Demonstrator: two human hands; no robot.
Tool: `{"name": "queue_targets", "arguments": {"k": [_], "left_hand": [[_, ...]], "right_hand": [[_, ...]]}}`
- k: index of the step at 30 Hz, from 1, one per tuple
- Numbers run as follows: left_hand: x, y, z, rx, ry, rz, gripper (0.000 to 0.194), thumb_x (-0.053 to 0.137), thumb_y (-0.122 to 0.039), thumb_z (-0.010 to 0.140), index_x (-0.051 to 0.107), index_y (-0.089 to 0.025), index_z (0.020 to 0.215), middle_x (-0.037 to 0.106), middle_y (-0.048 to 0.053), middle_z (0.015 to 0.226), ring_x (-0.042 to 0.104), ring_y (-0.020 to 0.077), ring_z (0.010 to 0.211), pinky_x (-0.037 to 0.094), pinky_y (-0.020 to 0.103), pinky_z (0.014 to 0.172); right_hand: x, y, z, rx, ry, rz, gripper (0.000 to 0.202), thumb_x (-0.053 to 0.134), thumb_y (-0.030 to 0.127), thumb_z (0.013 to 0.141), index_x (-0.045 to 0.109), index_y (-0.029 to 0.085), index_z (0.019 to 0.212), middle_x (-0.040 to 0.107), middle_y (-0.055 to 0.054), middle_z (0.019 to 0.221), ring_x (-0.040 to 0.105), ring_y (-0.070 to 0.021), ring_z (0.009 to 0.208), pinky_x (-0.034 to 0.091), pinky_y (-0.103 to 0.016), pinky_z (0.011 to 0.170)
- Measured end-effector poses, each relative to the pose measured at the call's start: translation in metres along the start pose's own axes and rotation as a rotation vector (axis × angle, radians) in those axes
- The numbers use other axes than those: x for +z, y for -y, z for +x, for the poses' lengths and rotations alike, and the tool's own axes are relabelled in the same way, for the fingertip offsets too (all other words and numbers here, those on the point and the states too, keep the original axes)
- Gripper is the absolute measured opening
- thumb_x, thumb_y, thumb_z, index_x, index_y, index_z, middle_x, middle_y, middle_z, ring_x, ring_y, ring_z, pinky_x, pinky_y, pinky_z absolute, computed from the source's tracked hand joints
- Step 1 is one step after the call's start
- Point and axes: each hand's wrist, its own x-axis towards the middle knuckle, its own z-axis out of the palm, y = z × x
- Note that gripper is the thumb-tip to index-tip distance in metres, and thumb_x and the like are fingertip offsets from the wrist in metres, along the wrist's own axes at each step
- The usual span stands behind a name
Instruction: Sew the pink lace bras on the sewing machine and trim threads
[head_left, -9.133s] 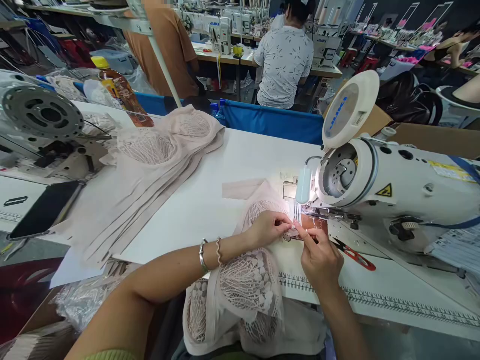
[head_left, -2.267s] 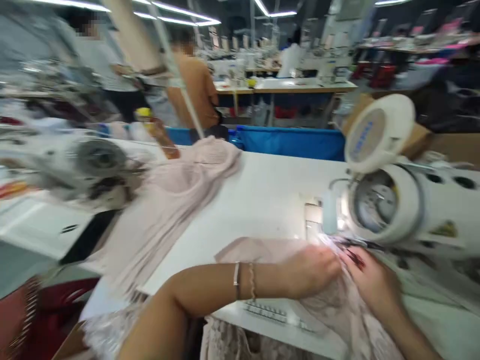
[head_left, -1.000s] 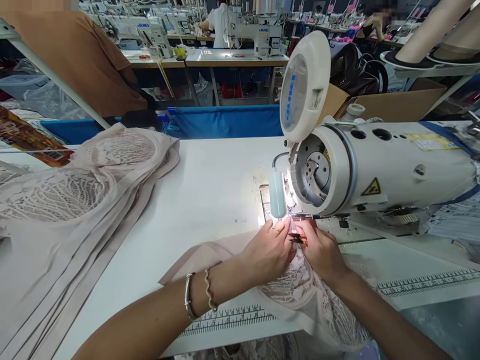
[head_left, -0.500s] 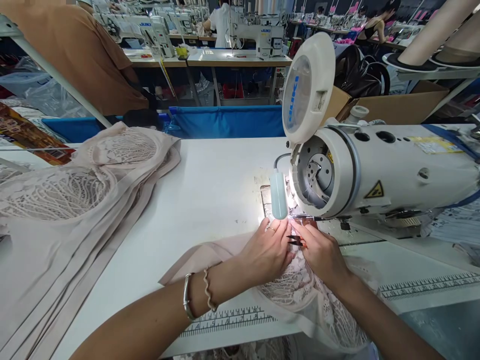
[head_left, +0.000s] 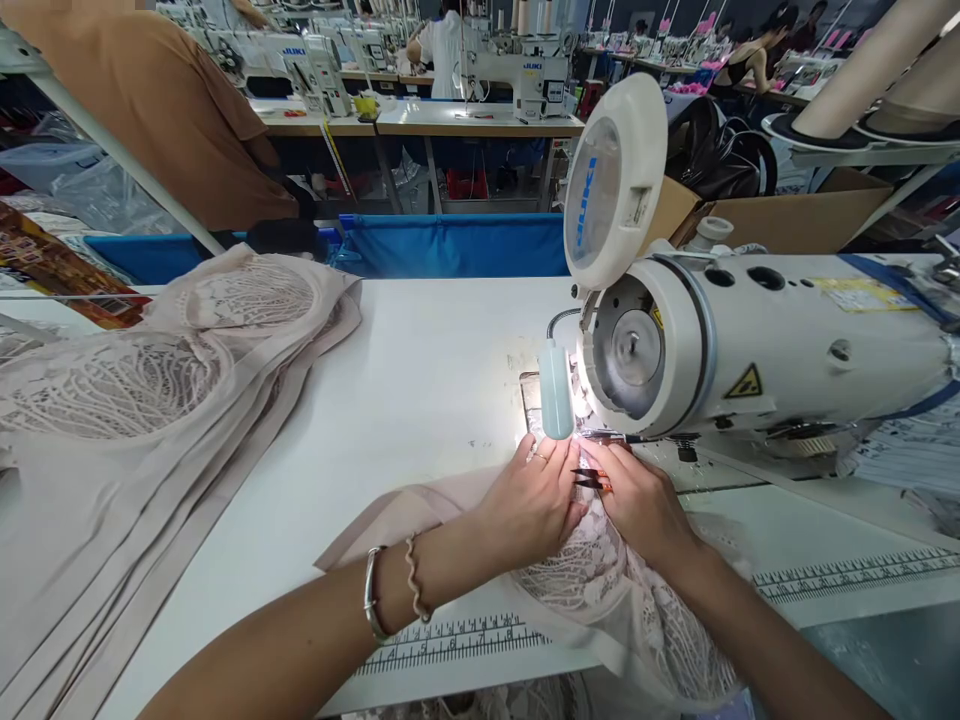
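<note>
Lace garment (head_left: 577,570) is positioned on the white table (head_left: 442,350) at the front of the sewing machine (head_left: 795,330), its upper edge brought close to the lit needle area; the lower part is draped toward the table's front edge, over the printed ruler scale (head_left: 457,640). Left hand (head_left: 534,502) is laid palm down on the garment, fingers held narrow and pointed at the needle area; whether cloth is pinched beneath them cannot be told. Right hand (head_left: 643,500) is placed just beside it, fingers curled around small snips (head_left: 592,479); the dark blades are directed toward the left hand, and the orange handle is mostly hidden. Fingertips of both hands are nearly met below the pale lamp (head_left: 554,390). The machine's round end cover (head_left: 616,180) is swung up. Similar garments are stacked in a pile (head_left: 165,400) at the table's left. A co-worker in a brown shirt (head_left: 150,120) is seen beyond.
</note>
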Motion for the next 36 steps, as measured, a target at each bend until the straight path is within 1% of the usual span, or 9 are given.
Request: {"name": "queue_targets", "arguments": {"k": [3, 7, 13, 18, 23, 26, 30, 33, 36], "left_hand": [[-0.002, 0.0, 0.0, 0.035, -0.029, 0.031, 0.054, 0.035, -0.039, 0.108, 0.053, 0.003, 0.138, 0.061, 0.022, 0.14, 0.056, 0.0346, 0.129, 0.039, 0.048, 0.108], [-0.008, -0.008, -0.003, 0.212, -0.027, 0.072, 0.033, 0.041, -0.019, 0.104, 0.063, -0.001, 0.121, 0.066, 0.022, 0.131, 0.061, 0.0319, 0.125, 0.039, 0.044, 0.111], [-0.014, -0.015, -0.007, 0.131, 0.104, -0.024, 0.025, 0.047, -0.021, 0.102, 0.061, -0.009, 0.12, 0.058, 0.023, 0.14, 0.06, 0.0346, 0.129, 0.045, 0.05, 0.108], [-0.018, 0.0, -0.001, 0.119, 0.128, -0.1, 0.018, 0.05, -0.016, 0.098, 0.064, -0.01, 0.108, 0.058, 0.023, 0.138, 0.055, 0.0396, 0.132, 0.049, 0.056, 0.104], [-0.028, 0.021, 0.008, 0.14, 0.239, -0.198, 0.02, 0.048, -0.007, 0.098, 0.067, -0.013, 0.101, 0.063, 0.017, 0.124, 0.061, 0.0325, 0.118, 0.049, 0.052, 0.101], [-0.032, 0.031, 0.012, 0.126, 0.254, -0.235, 0.023, 0.045, -0.008, 0.1, 0.068, -0.014, 0.098, 0.065, 0.013, 0.113, 0.063, 0.0258, 0.102, 0.048, 0.048, 0.098], [-0.032, 0.035, 0.012, 0.117, 0.221, -0.26, 0.022, 0.049, -0.024, 0.102, 0.066, -0.014, 0.093, 0.065, 0.01, 0.101, 0.059, 0.0222, 0.088, 0.047, 0.045, 0.093], [-0.027, 0.027, 0.009, 0.128, 0.118, -0.169, 0.036, 0.052, -0.044, 0.101, 0.066, -0.011, 0.097, 0.064, 0.013, 0.1, 0.057, 0.0259, 0.09, 0.048, 0.044, 0.085], [-0.021, 0.017, 0.005, 0.249, 0.049, -0.104, 0.025, 0.047, -0.024, 0.104, 0.065, -0.01, 0.094, 0.064, 0.012, 0.096, 0.057, 0.023, 0.085, 0.046, 0.037, 0.075]], "right_hand": [[-0.005, -0.002, -0.001, 0.086, 0.058, 0.046, 0.035, 0.042, 0.005, 0.093, 0.066, 0.016, 0.115, 0.075, -0.008, 0.102, 0.074, -0.0222, 0.082, 0.058, -0.03, 0.068], [-0.012, -0.005, -0.007, 0.082, 0.081, 0.126, 0.027, 0.045, 0.01, 0.096, 0.067, 0.018, 0.108, 0.071, -0.007, 0.1, 0.072, -0.0204, 0.082, 0.057, -0.029, 0.068], [-0.013, -0.01, -0.01, 0.037, 0.119, 0.179, 0.054, 0.039, -0.004, 0.081, 0.066, 0.02, 0.122, 0.07, -0.006, 0.107, 0.072, -0.0167, 0.09, 0.056, -0.024, 0.072], [-0.01, -0.011, 0.0, 0.011, 0.089, 0.087, 0.049, 0.039, -0.001, 0.085, 0.067, 0.019, 0.12, 0.072, -0.007, 0.109, 0.072, -0.0196, 0.092, 0.056, -0.028, 0.076], [-0.005, -0.014, 0.007, 0.014, 0.128, 0.026, 0.03, 0.041, 0.006, 0.091, 0.068, 0.02, 0.092, 0.075, -0.007, 0.096, 0.071, -0.0201, 0.081, 0.053, -0.029, 0.069], [-0.001, -0.015, 0.011, -0.003, 0.127, -0.013, 0.03, 0.043, 0.008, 0.091, 0.071, 0.019, 0.093, 0.076, -0.008, 0.097, 0.071, -0.0217, 0.083, 0.054, -0.03, 0.071], [-0.01, -0.008, 0.013, 0.021, 0.099, -0.08, 0.033, 0.042, 0.013, 0.092, 0.073, 0.021, 0.103, 0.075, -0.007, 0.093, 0.069, -0.0226, 0.075, 0.051, -0.032, 0.061], [-0.028, 0.007, 0.001, 0.128, 0.124, -0.091, 0.027, 0.042, 0.019, 0.095, 0.069, 0.024, 0.095, 0.069, -0.005, 0.09, 0.067, -0.0199, 0.068, 0.044, -0.029, 0.05], [-0.041, 0.026, -0.023, 0.209, 0.168, -0.044, 0.026, 0.044, 0.035, 0.102, 0.061, 0.023, 0.087, 0.063, -0.004, 0.09, 0.063, -0.0146, 0.059, 0.038, -0.026, 0.043]]}}
